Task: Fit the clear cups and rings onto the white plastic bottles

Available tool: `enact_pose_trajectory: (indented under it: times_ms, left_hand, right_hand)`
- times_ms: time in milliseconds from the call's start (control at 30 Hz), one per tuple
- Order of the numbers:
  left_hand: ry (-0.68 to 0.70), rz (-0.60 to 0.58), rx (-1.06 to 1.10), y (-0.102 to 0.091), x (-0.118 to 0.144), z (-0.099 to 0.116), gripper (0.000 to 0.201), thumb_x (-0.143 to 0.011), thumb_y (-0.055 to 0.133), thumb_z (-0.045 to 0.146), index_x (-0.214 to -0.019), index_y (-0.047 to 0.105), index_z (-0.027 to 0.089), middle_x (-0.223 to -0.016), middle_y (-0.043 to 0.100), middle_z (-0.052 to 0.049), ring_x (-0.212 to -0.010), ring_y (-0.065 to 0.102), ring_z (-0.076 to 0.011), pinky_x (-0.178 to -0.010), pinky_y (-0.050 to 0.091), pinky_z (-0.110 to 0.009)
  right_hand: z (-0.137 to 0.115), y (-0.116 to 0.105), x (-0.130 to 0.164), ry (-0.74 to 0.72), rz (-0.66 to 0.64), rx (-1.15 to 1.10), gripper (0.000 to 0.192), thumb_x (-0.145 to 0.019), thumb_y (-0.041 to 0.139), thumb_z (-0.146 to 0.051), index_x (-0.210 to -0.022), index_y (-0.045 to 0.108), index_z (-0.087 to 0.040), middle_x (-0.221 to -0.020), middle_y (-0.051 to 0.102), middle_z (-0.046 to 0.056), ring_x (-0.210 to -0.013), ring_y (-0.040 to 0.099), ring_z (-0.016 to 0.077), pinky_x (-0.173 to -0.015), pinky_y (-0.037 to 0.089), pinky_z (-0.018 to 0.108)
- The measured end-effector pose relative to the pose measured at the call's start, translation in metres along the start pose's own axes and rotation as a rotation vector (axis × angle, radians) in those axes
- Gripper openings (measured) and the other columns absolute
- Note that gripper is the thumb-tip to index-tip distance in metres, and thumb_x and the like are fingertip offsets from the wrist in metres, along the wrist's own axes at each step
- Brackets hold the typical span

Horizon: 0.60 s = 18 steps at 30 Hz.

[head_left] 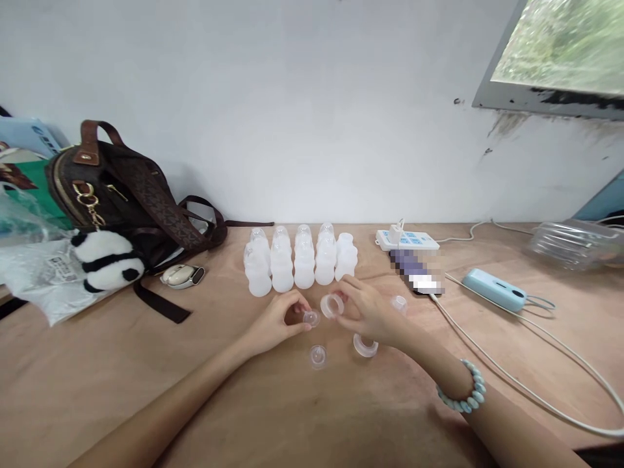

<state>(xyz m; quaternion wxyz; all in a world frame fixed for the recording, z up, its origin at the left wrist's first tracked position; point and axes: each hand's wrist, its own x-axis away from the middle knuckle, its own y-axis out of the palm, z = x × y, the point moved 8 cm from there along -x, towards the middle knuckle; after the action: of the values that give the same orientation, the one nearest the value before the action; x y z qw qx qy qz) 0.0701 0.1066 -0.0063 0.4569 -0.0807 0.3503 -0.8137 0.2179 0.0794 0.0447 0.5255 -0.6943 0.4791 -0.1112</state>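
Observation:
My left hand (pixel 284 320) pinches a clear bottle nipple (pixel 311 318) between thumb and fingers. Close to its right, my right hand (pixel 364 308) grips a whitish collar ring (pixel 332 305) by its edge, the opening turned toward me. The ring and the nipple are apart. Below them on the table lies another clear nipple (pixel 318 356). A second ring (pixel 365 346) rests under my right wrist, partly covered by it. Beyond my hands stand several white baby bottles (pixel 304 266) in rows, most with clear domed caps; a bottle (pixel 346 252) at the right end shows no dome.
A small clear cap (pixel 399 304) lies right of my right hand. Farther right are a phone (pixel 414 273), a power strip (pixel 407 240), a light-blue device (pixel 494 290) and a looping white cable. A brown backpack (pixel 131 188) with a panda charm (pixel 108 260) and a mouse (pixel 182 276) are left.

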Motion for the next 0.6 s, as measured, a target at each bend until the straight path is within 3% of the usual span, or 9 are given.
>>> enact_pose_trajectory:
  times_ms: [67,133,333,433,600]
  left_hand:
    - [0.007,0.048,-0.058,0.007,-0.001,0.002,0.02,-0.084,0.068,0.038,-0.091,0.061,0.02,-0.093,0.063,-0.004,-0.091,0.057,-0.0231,-0.085,0.045,-0.039]
    - [0.035,0.021,-0.097,0.016,-0.001,0.006,0.026,-0.082,0.07,0.04,-0.099,0.062,0.022,-0.1,0.064,-0.005,-0.097,0.057,-0.026,-0.091,0.044,-0.043]
    - [0.011,-0.028,-0.033,0.015,0.002,0.004,0.072,-0.07,0.08,0.049,-0.132,0.048,0.027,-0.123,0.059,-0.008,-0.114,0.054,-0.0298,-0.098,0.043,-0.047]
    - [0.003,-0.023,-0.05,0.013,0.003,0.002,0.067,-0.072,0.077,0.053,-0.127,0.051,0.027,-0.125,0.058,-0.008,-0.115,0.053,-0.0308,-0.098,0.043,-0.047]
    - [0.02,-0.011,-0.086,0.018,0.0,0.006,0.052,-0.075,0.075,0.052,-0.116,0.057,0.026,-0.119,0.061,-0.007,-0.111,0.053,-0.0296,-0.097,0.041,-0.046]
  right_hand:
    - [-0.008,-0.006,0.0,-0.069,0.103,-0.095,0.023,-0.085,0.062,-0.019,-0.107,0.056,-0.019,-0.101,0.058,0.006,-0.085,0.059,0.0186,-0.075,0.048,0.032]
    - [-0.016,-0.002,0.0,-0.133,0.108,-0.13,0.027,-0.087,0.062,-0.021,-0.113,0.056,-0.019,-0.104,0.058,0.007,-0.09,0.059,0.0193,-0.08,0.05,0.033]
    - [-0.005,0.038,0.001,-0.12,-0.134,0.065,0.029,-0.081,0.073,-0.021,-0.108,0.062,-0.017,-0.107,0.062,0.01,-0.1,0.058,0.0256,-0.086,0.049,0.042]
    - [-0.001,0.038,0.0,-0.12,-0.117,0.054,0.036,-0.082,0.074,-0.027,-0.114,0.06,-0.019,-0.108,0.062,0.009,-0.101,0.058,0.0249,-0.087,0.049,0.042]
    - [-0.004,0.037,-0.003,-0.13,-0.047,0.102,0.005,-0.09,0.061,-0.015,-0.094,0.062,-0.017,-0.094,0.062,0.005,-0.088,0.059,0.0196,-0.078,0.048,0.034]
